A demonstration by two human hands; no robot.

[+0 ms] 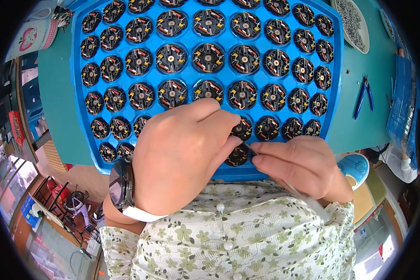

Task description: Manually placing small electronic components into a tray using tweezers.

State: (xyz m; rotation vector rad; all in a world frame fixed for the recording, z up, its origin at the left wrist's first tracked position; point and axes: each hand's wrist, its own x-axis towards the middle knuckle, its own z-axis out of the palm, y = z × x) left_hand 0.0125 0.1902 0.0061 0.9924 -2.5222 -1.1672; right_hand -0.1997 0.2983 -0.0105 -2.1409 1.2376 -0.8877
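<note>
In the head view, a small round black motor part (pixel 238 156) is seen seated in a pocket at the near edge of the blue tray (pixel 77 93), which rests on the green surface (pixel 56 93). It is steadied by the curled fingers of the left hand (pixel 182 158). Thin metal tweezers (pixel 253 150) are pinched in the right hand (pixel 298 165), tips at the part. The part is judged light, rigid, with delicate wires; its rim is best gripped.

Glossy blue plastic tray (pixel 79 93) — thin shiny metal tweezers (pixel 252 150).
</note>
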